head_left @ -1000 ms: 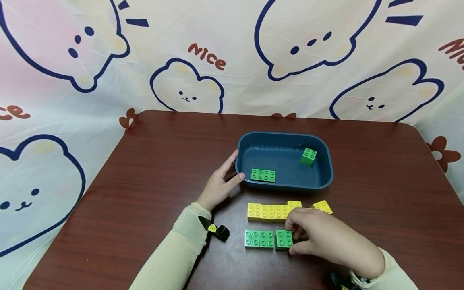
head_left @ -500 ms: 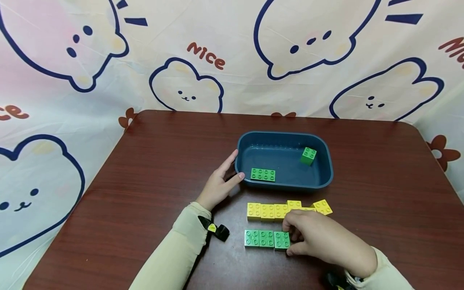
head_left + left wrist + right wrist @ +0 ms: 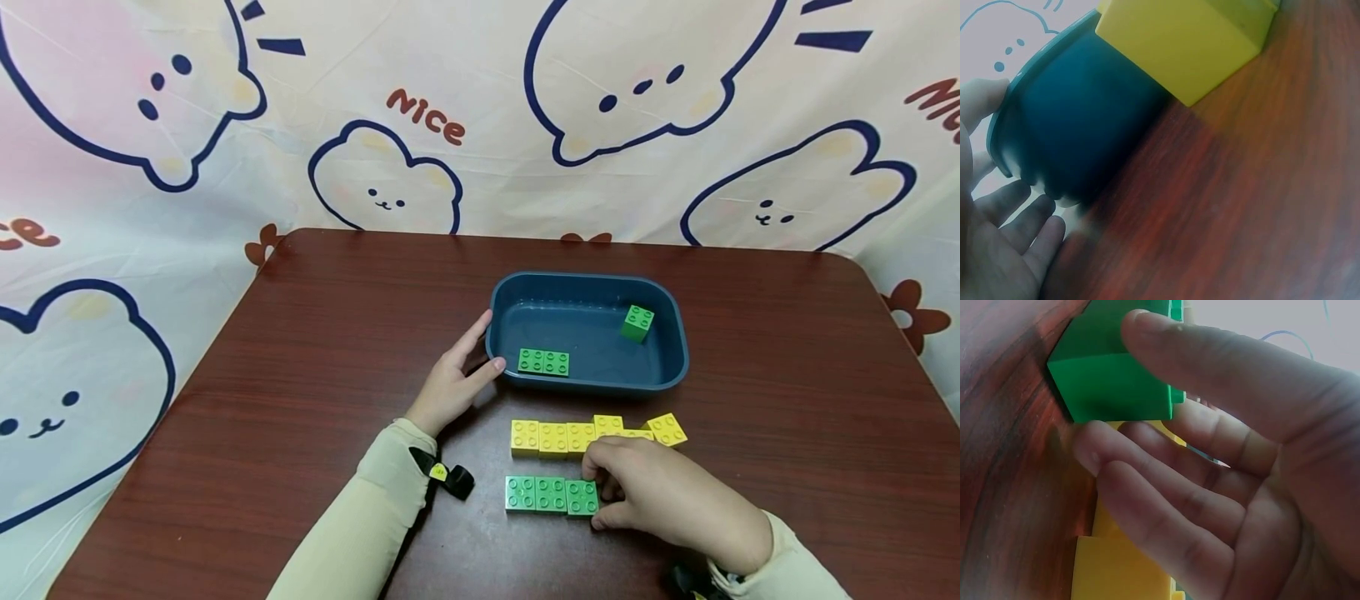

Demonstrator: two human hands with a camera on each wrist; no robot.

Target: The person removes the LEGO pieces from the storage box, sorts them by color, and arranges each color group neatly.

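Note:
On the table, my right hand (image 3: 660, 492) pinches the rightmost green building block (image 3: 582, 497), thumb at its near side and index finger behind it. This block stands against two more green blocks (image 3: 536, 493) in a short row. In the right wrist view the thumb lies on the green block (image 3: 1116, 387), the other fingers loosely bent below. My left hand (image 3: 453, 387) rests at the left end of a dark blue tray (image 3: 588, 388), fingers fairly straight, thumb at its front corner. The left wrist view shows its fingertips along the tray's outer wall (image 3: 1079, 119).
Yellow blocks (image 3: 553, 439) form a row between the tray and the green row, partly hidden by my right hand; one yellow block (image 3: 666, 429) sits askew at its right end. Inside the tray are green blocks (image 3: 543, 362) at front left and another green block (image 3: 637, 323) at right.
My right hand has slid the rightmost green block left, closing the gap to the other two. The left hand and the tray have stayed put.

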